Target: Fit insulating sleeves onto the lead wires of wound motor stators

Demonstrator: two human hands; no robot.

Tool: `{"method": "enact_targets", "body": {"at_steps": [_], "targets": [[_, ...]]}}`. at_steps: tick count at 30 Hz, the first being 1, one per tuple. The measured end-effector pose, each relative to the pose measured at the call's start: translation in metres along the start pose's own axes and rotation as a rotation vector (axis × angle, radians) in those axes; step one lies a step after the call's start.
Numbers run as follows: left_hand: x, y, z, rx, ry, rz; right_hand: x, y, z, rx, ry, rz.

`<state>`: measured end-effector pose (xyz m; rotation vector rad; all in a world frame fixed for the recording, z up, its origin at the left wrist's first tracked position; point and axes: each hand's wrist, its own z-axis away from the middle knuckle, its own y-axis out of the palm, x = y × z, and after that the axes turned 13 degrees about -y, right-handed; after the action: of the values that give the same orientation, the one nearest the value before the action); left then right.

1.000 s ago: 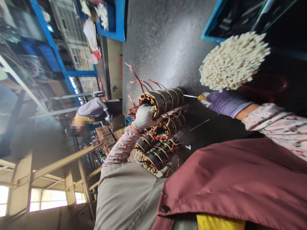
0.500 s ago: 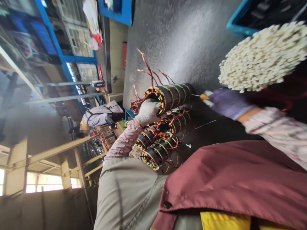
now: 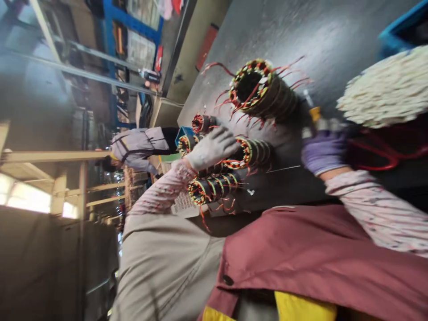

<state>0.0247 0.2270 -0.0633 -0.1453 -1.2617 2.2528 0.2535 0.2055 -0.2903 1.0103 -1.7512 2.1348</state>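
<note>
My left hand (image 3: 214,148), in a white glove, reaches over a group of wire-wound stators with its fingers stretched out. Its fingertips are close to a stator (image 3: 256,152) lying on its side; whether they touch it I cannot tell. Another wound stator (image 3: 214,188) lies nearer to me, with red leads trailing from it. Farther off on the table, a large stator (image 3: 279,96) rests alone, red wires sticking out around its open end. In a purple glove, my right hand (image 3: 325,149) is closed around a yellow-handled screwdriver (image 3: 314,112), its metal shaft pointing away from me.
To the right sits a thick bundle of white strands (image 3: 384,89), with red wires (image 3: 377,154) below it. A blue bin (image 3: 397,33) stands behind. The grey table (image 3: 301,31) stretches away. At left, a person (image 3: 140,145) bends over beyond the table's edge.
My left hand has let go of the large stator, which now lies farther up the table and turned, and has moved to the other stators. My right hand has turned the screwdriver upward. The view has shifted.
</note>
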Motion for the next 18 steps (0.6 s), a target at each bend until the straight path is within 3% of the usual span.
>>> {"method": "enact_targets", "body": {"at_steps": [2,5,8,10,12,14,15,18], "targets": [[0.006,0.026,0.017,0.101,0.128,-0.022,0.001,-0.007,0.027,0.006,-0.167,-0.010],[0.014,0.064,-0.003,0.108,0.183,0.013,-0.020,-0.031,0.066,-0.018,-0.267,0.092],[0.018,0.084,-0.037,0.114,0.273,0.061,-0.068,-0.084,0.097,-0.200,-0.262,0.103],[0.019,0.087,-0.046,0.116,0.297,0.070,-0.104,-0.136,0.107,-0.301,-0.127,0.152],[0.016,0.086,-0.043,0.119,0.255,0.072,-0.136,-0.190,0.102,-0.286,0.046,0.227],[0.005,0.082,-0.034,0.117,0.181,0.075,-0.164,-0.237,0.083,-0.157,0.315,0.320],[-0.004,0.079,-0.030,0.116,0.129,0.084,-0.177,-0.254,0.070,-0.105,0.357,0.325],[-0.046,0.066,-0.020,0.138,-0.096,0.134,-0.207,-0.271,0.024,0.016,0.409,0.329]]}}
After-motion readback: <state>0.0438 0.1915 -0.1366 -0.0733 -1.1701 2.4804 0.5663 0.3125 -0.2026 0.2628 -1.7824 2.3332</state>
